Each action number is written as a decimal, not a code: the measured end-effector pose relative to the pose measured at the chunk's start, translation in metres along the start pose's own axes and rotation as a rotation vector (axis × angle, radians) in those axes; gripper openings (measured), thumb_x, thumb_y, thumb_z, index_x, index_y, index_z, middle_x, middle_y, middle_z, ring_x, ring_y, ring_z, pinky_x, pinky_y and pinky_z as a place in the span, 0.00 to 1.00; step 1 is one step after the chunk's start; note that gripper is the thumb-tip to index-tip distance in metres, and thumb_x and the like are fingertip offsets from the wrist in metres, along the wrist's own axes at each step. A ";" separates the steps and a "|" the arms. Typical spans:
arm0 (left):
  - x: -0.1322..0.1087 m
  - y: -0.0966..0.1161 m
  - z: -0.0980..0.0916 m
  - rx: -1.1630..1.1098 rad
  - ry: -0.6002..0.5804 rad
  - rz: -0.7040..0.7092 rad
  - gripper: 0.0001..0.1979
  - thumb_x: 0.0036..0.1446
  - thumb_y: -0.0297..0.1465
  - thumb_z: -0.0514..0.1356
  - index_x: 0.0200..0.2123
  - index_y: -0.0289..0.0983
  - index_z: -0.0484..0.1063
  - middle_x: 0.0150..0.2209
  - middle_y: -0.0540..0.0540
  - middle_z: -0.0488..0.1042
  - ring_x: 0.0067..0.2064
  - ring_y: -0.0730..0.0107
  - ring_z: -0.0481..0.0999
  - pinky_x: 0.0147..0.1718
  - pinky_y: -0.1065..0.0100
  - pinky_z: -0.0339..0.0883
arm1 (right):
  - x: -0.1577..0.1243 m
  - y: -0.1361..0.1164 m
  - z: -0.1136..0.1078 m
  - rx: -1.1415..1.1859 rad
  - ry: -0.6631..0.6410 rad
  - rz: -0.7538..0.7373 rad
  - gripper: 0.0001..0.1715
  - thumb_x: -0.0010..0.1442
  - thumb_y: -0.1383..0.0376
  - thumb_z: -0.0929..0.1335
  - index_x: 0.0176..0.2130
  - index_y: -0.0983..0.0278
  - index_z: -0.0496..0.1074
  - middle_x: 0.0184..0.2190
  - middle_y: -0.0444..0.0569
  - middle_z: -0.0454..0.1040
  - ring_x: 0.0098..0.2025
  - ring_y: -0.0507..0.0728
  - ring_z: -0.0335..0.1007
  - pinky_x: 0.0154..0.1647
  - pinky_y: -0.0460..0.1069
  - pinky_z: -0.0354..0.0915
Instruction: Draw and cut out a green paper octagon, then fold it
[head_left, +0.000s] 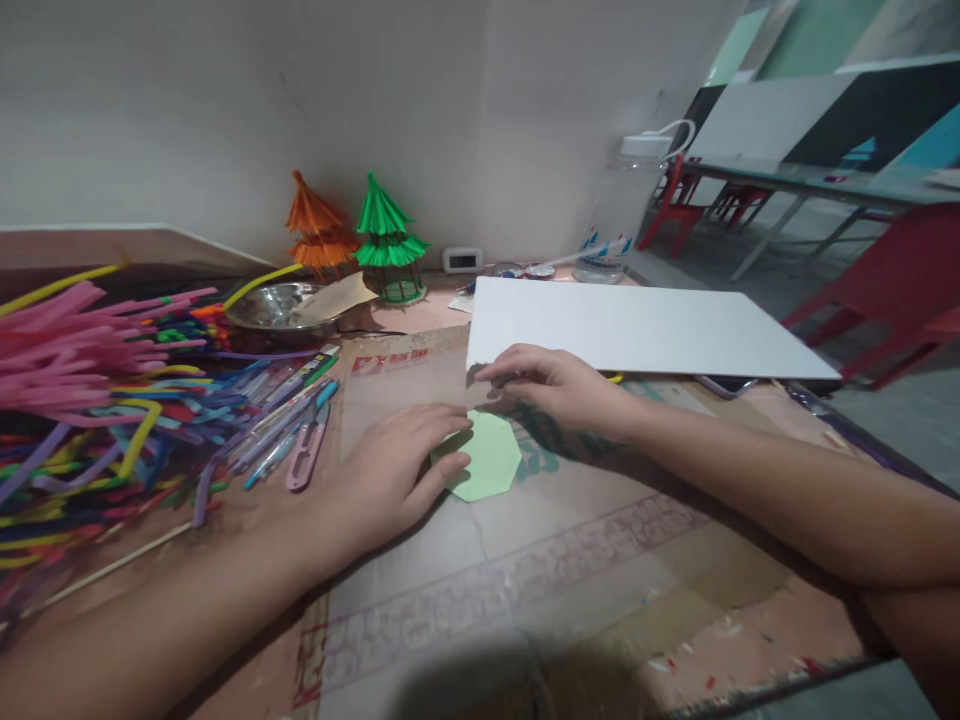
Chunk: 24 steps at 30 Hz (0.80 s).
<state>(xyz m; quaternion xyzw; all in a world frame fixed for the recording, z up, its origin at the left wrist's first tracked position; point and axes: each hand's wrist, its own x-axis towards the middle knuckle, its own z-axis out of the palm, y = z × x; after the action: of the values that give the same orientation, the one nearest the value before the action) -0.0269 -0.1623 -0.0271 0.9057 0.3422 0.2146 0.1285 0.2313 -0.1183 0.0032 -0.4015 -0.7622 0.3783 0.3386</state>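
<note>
A light green octagonal piece [486, 458] lies on the printed cardboard sheet [420, 580]. My left hand [409, 460] rests at its left side, thumb and fingers apart over its edge. Just beyond the piece's upper right edge is my right hand [540, 385], its fingers bent and brought close together near the corner of a white board [637, 325]. Something small and dark shows at those fingertips, too blurred to make out.
Bundles of colourful pipe cleaners [67, 360], pens and a pink cutter [306, 450] cover the left. Behind stand a metal bowl [274, 305], orange [319, 225] and green [390, 240] pagoda models, a small display [462, 260] and a clear bottle [611, 215].
</note>
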 end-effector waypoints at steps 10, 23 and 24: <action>0.006 -0.008 0.002 -0.017 -0.025 0.025 0.19 0.67 0.40 0.60 0.55 0.36 0.70 0.55 0.37 0.74 0.58 0.50 0.72 0.59 0.47 0.66 | -0.011 0.001 0.007 0.402 -0.151 0.080 0.09 0.67 0.61 0.71 0.41 0.62 0.68 0.34 0.45 0.78 0.38 0.53 0.77 0.44 0.51 0.71; 0.002 -0.011 0.007 0.001 -0.044 -0.033 0.17 0.65 0.37 0.61 0.55 0.40 0.70 0.57 0.40 0.72 0.60 0.50 0.71 0.60 0.48 0.67 | -0.021 0.001 0.020 0.405 -0.329 0.144 0.20 0.68 0.48 0.68 0.43 0.62 0.65 0.27 0.41 0.72 0.26 0.50 0.69 0.30 0.47 0.67; 0.002 -0.011 0.008 -0.002 -0.045 -0.033 0.18 0.65 0.36 0.61 0.56 0.40 0.70 0.58 0.40 0.72 0.61 0.50 0.71 0.60 0.48 0.67 | -0.022 0.000 0.021 0.278 -0.277 0.083 0.15 0.69 0.53 0.68 0.43 0.62 0.68 0.29 0.43 0.74 0.29 0.51 0.71 0.33 0.48 0.68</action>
<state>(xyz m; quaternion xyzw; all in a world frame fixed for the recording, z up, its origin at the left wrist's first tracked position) -0.0283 -0.1535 -0.0375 0.9044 0.3540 0.1923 0.1406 0.2242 -0.1442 -0.0115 -0.3262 -0.7247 0.5452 0.2666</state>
